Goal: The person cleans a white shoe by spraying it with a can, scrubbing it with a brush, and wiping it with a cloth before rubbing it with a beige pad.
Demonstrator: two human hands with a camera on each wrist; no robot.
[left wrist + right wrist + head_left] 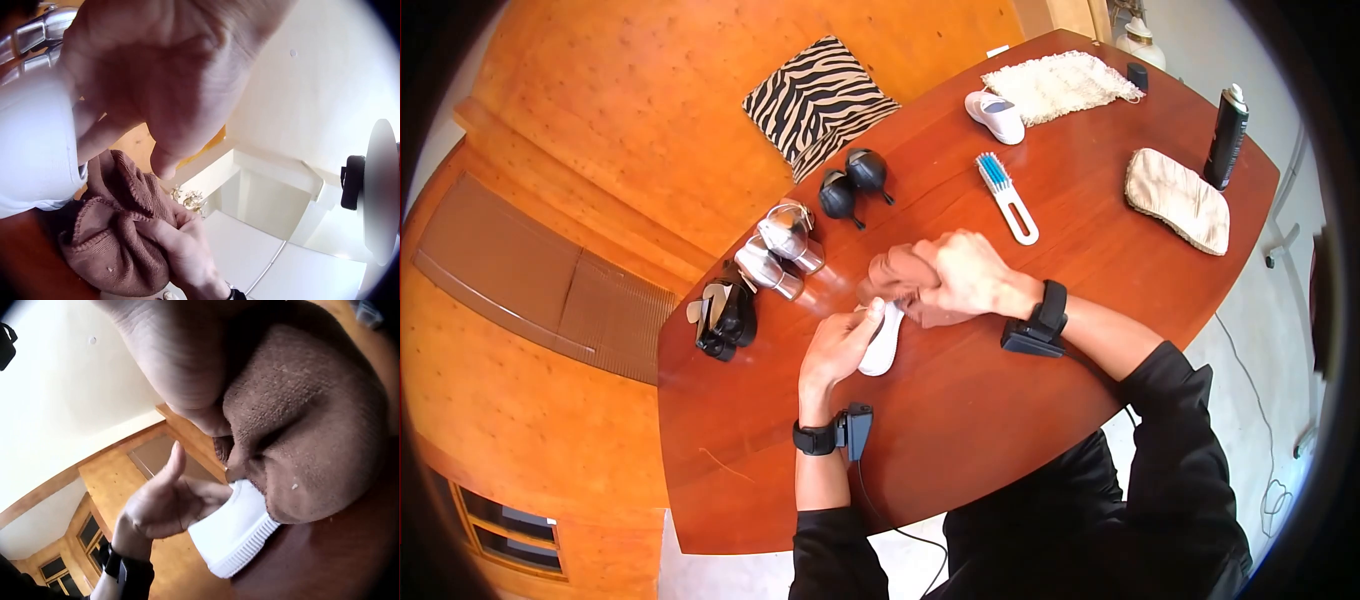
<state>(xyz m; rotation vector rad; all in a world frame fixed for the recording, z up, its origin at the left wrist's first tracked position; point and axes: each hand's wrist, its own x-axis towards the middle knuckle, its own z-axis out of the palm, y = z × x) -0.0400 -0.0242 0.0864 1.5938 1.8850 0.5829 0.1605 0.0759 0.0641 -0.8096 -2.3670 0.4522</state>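
My left hand (835,348) holds a white shoe (881,350) with a ribbed sole edge, low over the table in front of me. In the right wrist view its fingers reach in at the opening of the shoe (228,534), and the thumb sticks up. A bunched brown knit cloth (897,272) is gripped in my right hand (972,275). In that same view the cloth (312,419) lies against one end of the shoe and covers it. The left wrist view shows the right-hand fingers pinching the cloth (119,250) from the side.
Along the table's (1000,370) far left edge stand black sandals (725,318), silver heels (778,250) and black shoes (853,185). Farther off are another white shoe (997,118), a fluffy white cloth (1065,85), a blue-bristled brush (1010,200), a beige pouch (1178,202) and a spray can (1226,140).
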